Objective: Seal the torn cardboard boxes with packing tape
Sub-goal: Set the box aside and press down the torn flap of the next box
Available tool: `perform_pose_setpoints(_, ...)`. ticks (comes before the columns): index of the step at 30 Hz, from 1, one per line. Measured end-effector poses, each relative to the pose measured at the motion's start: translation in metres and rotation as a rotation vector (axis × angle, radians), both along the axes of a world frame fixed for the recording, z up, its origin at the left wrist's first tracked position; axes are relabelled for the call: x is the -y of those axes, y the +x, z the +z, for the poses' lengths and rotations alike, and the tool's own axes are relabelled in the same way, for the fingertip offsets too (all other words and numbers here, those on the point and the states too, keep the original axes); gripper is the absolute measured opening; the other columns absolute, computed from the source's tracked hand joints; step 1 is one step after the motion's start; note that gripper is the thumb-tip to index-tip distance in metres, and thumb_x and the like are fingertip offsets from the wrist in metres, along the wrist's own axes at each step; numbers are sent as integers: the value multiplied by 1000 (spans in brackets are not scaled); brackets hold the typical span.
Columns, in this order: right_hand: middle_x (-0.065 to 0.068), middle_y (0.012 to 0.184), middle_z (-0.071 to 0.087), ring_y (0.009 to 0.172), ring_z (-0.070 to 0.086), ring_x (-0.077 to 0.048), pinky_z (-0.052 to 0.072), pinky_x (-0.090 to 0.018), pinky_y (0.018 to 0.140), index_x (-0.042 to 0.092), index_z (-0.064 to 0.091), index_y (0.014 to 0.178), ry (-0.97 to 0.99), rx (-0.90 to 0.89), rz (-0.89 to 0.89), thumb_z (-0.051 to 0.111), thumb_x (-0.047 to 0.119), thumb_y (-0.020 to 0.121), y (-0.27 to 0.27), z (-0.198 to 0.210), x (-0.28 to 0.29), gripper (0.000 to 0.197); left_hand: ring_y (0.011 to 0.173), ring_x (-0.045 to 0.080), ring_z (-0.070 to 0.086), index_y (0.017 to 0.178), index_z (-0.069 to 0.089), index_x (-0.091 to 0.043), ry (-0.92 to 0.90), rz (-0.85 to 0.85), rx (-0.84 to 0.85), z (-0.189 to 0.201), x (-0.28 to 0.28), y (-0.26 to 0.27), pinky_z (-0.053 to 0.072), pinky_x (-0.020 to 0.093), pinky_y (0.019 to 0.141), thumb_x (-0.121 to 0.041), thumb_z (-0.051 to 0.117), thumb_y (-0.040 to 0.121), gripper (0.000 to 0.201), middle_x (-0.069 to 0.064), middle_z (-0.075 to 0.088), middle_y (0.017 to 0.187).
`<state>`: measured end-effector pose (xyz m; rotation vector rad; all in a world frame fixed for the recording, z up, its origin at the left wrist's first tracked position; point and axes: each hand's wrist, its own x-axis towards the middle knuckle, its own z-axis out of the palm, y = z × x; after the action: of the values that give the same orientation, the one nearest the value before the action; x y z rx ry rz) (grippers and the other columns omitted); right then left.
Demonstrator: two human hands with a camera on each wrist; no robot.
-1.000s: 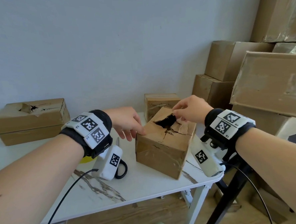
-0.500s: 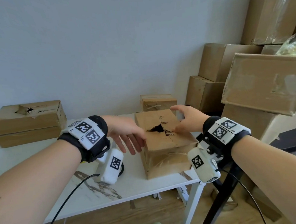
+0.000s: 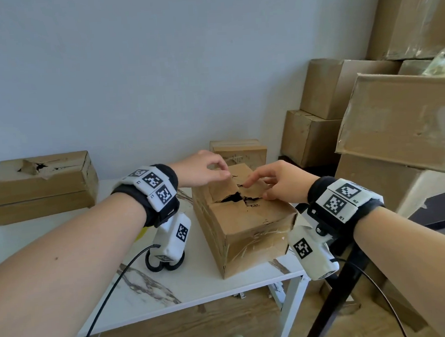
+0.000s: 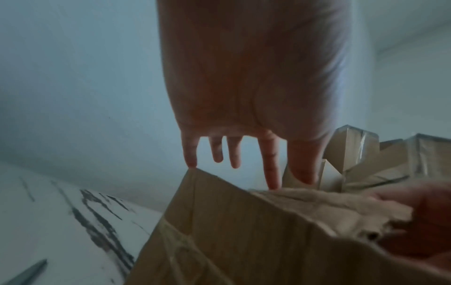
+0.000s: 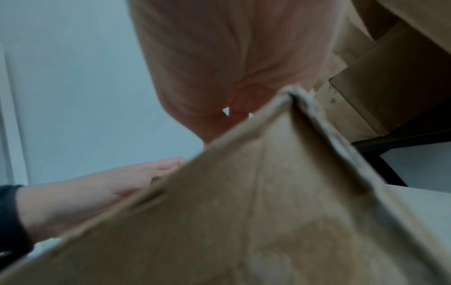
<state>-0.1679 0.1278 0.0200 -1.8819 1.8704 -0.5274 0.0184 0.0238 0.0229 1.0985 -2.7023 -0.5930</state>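
At the table's [image 3: 187,287] front right corner sits the torn box [image 3: 245,224]; the left hand [image 3: 203,169], fingers extended, touches its torn top, while the right hand [image 3: 277,180], loosely spread, presses the ragged flaps.

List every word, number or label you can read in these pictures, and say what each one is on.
"R2", "R1": tiny labels on the right wristband.
On the left wristband: labels too small to read.
On the torn cardboard box: no legible print.

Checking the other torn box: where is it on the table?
In the head view, the long torn box sits at the table's far left, against the wall.
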Motion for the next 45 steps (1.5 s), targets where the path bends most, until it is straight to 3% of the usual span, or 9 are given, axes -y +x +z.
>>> perform_pose_setpoints(4, 6, 132, 48, 112, 58, -22, 48, -33, 97, 30, 66, 108, 1, -2, -44, 51, -5, 86, 3, -5, 4, 44, 134, 16, 29, 118, 61, -20, 42, -41, 142, 6, -4, -13, 21, 31, 107, -44, 46, 95, 37, 2, 31, 147)
perform_pose_setpoints(8, 12, 92, 53, 61, 54, -10, 47, -19, 57, 30, 67, 104, -7, 64, -101, 44, 2, 91, 9, -12, 11, 38, 105, 12, 36, 93, 62, -9, 41, -50, 165, 4, -1, -21, 31, 17, 71, -39, 54, 92, 32, 6, 45, 121)
perform_pose_setpoints(11, 5, 90, 62, 82, 59, -12, 50, -23, 78, 24, 70, 105, -54, 171, -131, 52, 15, 94, 13, -19, 14, 23, 107, 14, 38, 76, 57, -15, 48, -22, 160, -3, 5, -23, 33, 14, 77, -38, 58, 89, 27, 2, 39, 119)
perform_pose_setpoints(15, 7, 92, 64, 85, 57, -8, 45, -17, 72, 22, 73, 101, -117, 222, -142, 51, 19, 95, 11, -28, 19, 23, 121, 17, 37, 68, 55, -25, -12, 8, 248, -11, 10, -27, 31, 37, 108, -43, 63, 85, 26, 0, 32, 131)
perform_pose_setpoints(22, 12, 77, 55, 66, 49, -2, 35, -14, 53, 33, 71, 95, -200, 110, -154, 54, 23, 92, 8, -32, 18, 20, 107, 7, 40, 90, 68, -11, -69, -5, -15, -12, 4, -22, 30, 17, 90, -31, 64, 87, 20, 1, 45, 123)
perform_pose_setpoints(28, 3, 101, 67, 98, 61, -16, 51, -33, 86, 35, 66, 83, -301, 59, -186, 59, 26, 88, 13, -34, 20, 13, 128, 19, 31, 58, 55, -28, -134, -12, 129, -15, 0, -19, 27, 38, 108, -46, 53, 90, 36, 0, 41, 135)
perform_pose_setpoints(32, 6, 86, 66, 91, 62, -16, 52, -36, 85, 31, 65, 83, -320, 18, -184, 58, 25, 88, 14, -35, 21, 10, 129, 19, 26, 60, 56, -25, -44, 8, 155, -16, 1, -22, 22, 40, 111, -48, 46, 92, 41, 1, 38, 133)
perform_pose_setpoints(40, 5, 85, 68, 90, 62, -14, 50, -30, 82, 25, 68, 89, -328, 44, -167, 59, 25, 88, 10, -36, 23, 9, 83, 14, 44, 54, 45, -7, -17, 145, -65, -25, -2, -27, 29, 27, 86, -28, 53, 94, 46, 16, 49, 89)
perform_pose_setpoints(45, 6, 87, 66, 91, 61, -14, 52, -35, 85, 27, 68, 88, -316, 37, -164, 60, 26, 86, 10, -37, 23, 8, 92, 18, 47, 60, 50, -17, -29, 167, -130, -29, -1, -27, 37, 29, 79, -29, 66, 84, 31, 4, 46, 104)
